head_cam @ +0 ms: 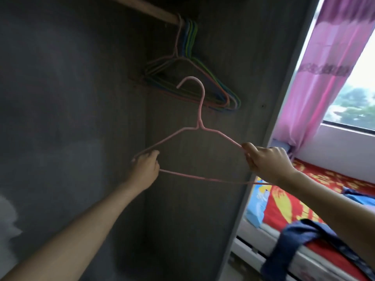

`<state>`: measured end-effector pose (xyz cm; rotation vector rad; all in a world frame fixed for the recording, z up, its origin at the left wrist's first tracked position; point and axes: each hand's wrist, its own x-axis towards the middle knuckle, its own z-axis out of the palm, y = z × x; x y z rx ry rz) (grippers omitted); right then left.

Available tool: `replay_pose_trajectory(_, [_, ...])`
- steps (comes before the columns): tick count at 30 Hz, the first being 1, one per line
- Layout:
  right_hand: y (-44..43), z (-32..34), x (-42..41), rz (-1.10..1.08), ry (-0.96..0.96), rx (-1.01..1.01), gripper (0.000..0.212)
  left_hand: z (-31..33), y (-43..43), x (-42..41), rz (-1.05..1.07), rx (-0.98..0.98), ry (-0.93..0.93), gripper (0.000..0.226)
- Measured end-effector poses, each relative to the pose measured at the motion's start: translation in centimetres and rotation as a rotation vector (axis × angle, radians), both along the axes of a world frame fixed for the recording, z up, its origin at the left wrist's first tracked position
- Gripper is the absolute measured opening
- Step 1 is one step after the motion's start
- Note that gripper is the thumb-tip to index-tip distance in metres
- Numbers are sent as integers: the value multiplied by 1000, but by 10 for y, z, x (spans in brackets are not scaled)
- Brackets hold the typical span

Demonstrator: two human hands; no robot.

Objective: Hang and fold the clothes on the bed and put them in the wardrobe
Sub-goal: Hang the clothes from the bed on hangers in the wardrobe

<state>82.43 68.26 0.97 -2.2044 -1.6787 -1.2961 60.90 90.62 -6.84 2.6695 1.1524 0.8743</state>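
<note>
Dark grey wardrobe (71, 98) panels fill most of the view, and in front of them a pink wire hanger (199, 128) is held in the air below the wooden rail (154, 12), hook upward and free of it. The left hand (145, 166) grips the hanger's left corner with curled fingers. The right hand (265, 157) closes on the wire of the right shoulder just above the other corner. Holding it spread at both ends keeps the frame flat and steady, probably so that a garment can be fed onto it. A dark blue denim garment (300, 230) seems to hang over the right forearm, likely the next piece to be hung, though how it lies there is partly out of view. Above, a bunch of coloured hangers (189, 37) hangs bare on the rail, pushed against the right side. The hanging space to their left looks free. At the right, beyond the wardrobe's side panel (253, 78), lies the bed (294, 203) with its red patterned sheet and more blue cloth at the frame's edge. A pink curtain (334, 67) hangs by the window (361, 88). That side panel stands between the hands and the bed.
</note>
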Motion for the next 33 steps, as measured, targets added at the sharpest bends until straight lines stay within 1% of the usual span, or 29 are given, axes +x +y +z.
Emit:
replay_pose_trajectory(2, [-29,-10,9,5,-3,-10,10,-13,-19,13,-71,5,-63,35])
replay_pose_trajectory(4, [-58,-22,21,4,30,-7,12,-23,-39,28,-107,98,-177,31])
replay_pose_trajectory(6, [-84,-32,27,-7,60,-9,13,-27,-54,39,-142,196,-277,41])
replay_pose_trajectory(8, [-113,-42,32,-19,68,9,19,-26,-69,59,-224,283,-337,45])
replay_pose_trajectory(9, [-124,-47,33,-2,73,18,21,-25,-76,65,-259,297,-329,45])
replay_pose_trajectory(11, [-151,-55,39,23,105,41,18,-26,-98,85,-342,368,-258,46])
replay_pose_trajectory(12, [-168,-58,45,28,131,55,21,-29,-113,99,-403,384,-224,46])
replay_pose_trajectory(13, [-185,-60,52,30,148,52,23,-31,-129,113,-460,363,-213,47])
replay_pose_trajectory(14, [-203,-61,59,17,149,46,20,-34,-146,128,-520,312,-213,47])
replay_pose_trajectory(17, [-261,-68,88,-46,152,23,11,-45,-199,177,-644,163,-225,33])
replay_pose_trajectory(19, [-306,-75,110,-96,195,27,30,-54,-237,212,-725,78,-200,32])
replay_pose_trajectory(20, [-330,-79,120,-122,213,26,35,-59,-256,229,-769,35,-179,36])
replay_pose_trajectory(22, [-374,-88,137,-184,225,7,36,-70,-291,261,-850,-15,-132,37])
replay_pose_trajectory(25, [-435,-104,159,-266,235,-4,33,-88,-341,307,-928,-17,-88,37])
replay_pose_trajectory(28, [-488,-124,173,-370,229,-17,29,-105,-386,339,-1030,-111,-100,40])
replay_pose_trajectory(30, [-525,-139,181,-447,277,-3,28,-121,-421,362,-1076,-182,-121,38])
replay_pose_trajectory(33, [-566,-165,176,-550,344,47,43,-137,-457,389,-1091,-255,-105,29])
